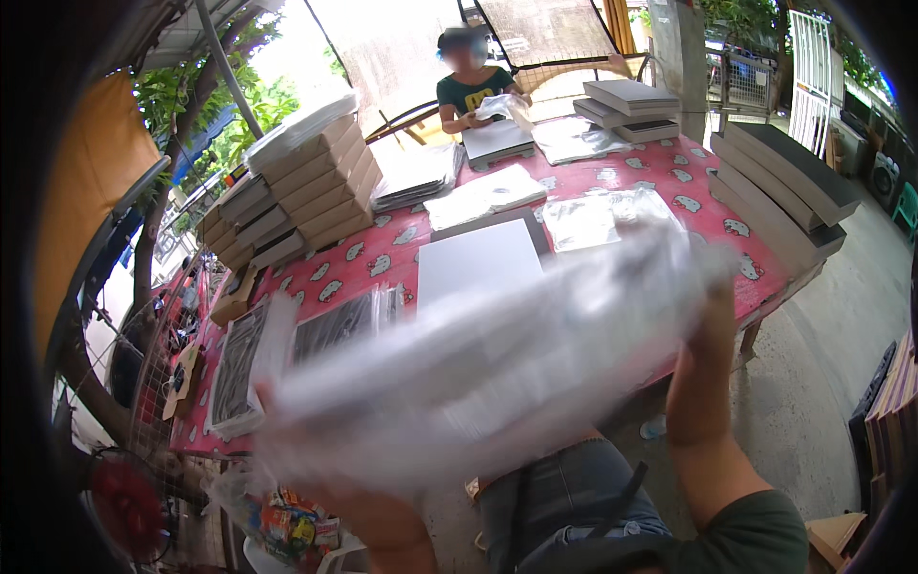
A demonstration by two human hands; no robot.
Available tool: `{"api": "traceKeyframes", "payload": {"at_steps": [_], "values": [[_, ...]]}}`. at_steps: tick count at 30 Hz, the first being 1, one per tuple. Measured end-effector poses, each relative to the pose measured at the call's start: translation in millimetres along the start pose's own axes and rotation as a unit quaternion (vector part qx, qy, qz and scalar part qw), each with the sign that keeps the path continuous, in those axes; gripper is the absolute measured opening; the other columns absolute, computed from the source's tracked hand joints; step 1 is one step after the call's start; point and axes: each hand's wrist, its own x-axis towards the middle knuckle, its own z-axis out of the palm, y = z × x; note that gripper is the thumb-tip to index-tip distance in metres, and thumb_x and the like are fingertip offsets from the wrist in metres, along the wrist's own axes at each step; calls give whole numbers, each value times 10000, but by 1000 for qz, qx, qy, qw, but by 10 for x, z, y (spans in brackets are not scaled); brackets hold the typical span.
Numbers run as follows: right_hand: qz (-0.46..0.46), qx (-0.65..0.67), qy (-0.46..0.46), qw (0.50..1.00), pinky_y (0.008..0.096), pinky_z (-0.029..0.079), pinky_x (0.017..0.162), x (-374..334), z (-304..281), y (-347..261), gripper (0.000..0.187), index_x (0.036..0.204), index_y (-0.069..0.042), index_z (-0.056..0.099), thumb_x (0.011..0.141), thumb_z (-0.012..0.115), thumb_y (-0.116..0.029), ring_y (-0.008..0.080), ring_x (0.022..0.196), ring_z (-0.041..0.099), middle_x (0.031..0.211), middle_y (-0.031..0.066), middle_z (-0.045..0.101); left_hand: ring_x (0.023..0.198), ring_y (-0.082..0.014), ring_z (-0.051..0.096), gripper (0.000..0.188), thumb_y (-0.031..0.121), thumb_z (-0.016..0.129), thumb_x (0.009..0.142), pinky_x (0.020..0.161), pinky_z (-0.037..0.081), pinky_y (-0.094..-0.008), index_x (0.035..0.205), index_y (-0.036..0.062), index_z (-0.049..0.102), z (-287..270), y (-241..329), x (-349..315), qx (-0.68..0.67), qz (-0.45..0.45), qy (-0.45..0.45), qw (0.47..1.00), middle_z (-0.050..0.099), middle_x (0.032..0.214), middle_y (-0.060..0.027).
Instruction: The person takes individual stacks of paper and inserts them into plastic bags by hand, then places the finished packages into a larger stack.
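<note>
1. Blurred clear plastic bag point(497, 373) fills the middle of the view, stretched between both raised hands, above the lap and in front of the table edge.
2. At its upper right corner the right hand point(712, 311) is clamped on the bag, forearm rising from the lower right.
3. At the lower left corner the left hand point(273, 421) is mostly hidden behind the plastic; it seems to grip the bag there, though the fingers cannot be made out.
4. Both hands are well apart, with the bag spanning the gap.
5. Just beyond the bag, a white flat board point(475, 260) lies on the red patterned tablecloth point(363, 253).
6. To the left of the board lie bagged dark panels point(244, 364), near the table's left edge.
7. Farther back on the left stands a stack of brown cardboard boxes point(320, 187).
8. On the right edge rest long grey slabs point(779, 191), piled up.
9. At the far end another person point(469, 86) handles plastic over a flat pile.
</note>
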Motion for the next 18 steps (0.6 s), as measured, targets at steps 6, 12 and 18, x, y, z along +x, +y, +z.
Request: {"api": "traceKeyframes", "payload": {"at_steps": [6, 12, 18], "values": [[132, -101, 37, 985, 211, 329, 473, 955, 281, 634, 407, 771, 22, 641, 783, 624, -384, 49, 533, 414, 581, -20, 498, 766, -110, 589, 249, 136, 454, 871, 482, 478, -185, 1097, 40, 492, -16, -295, 1569, -46, -44, 106, 992, 590, 976, -72], [103, -133, -19, 986, 255, 434, 620, 762, 118, 1600, 362, 941, 60, 583, 774, 629, -257, 127, 704, 548, 796, 96, 605, 607, -82, 532, 263, 235, 571, 832, 484, 406, -217, 1019, 52, 541, -775, -1073, 1499, 306, -124, 131, 935, 583, 715, -5], [101, -43, -4, 994, 261, 449, 642, 872, 266, 1585, 266, 972, 46, 559, 778, 596, -132, 110, 727, 551, 807, 81, 606, 748, -110, 505, 320, 204, 638, 788, 694, 400, -232, 1012, 28, 492, -858, -1392, 1616, 511, 197, 146, 824, 573, 891, -54]]}}
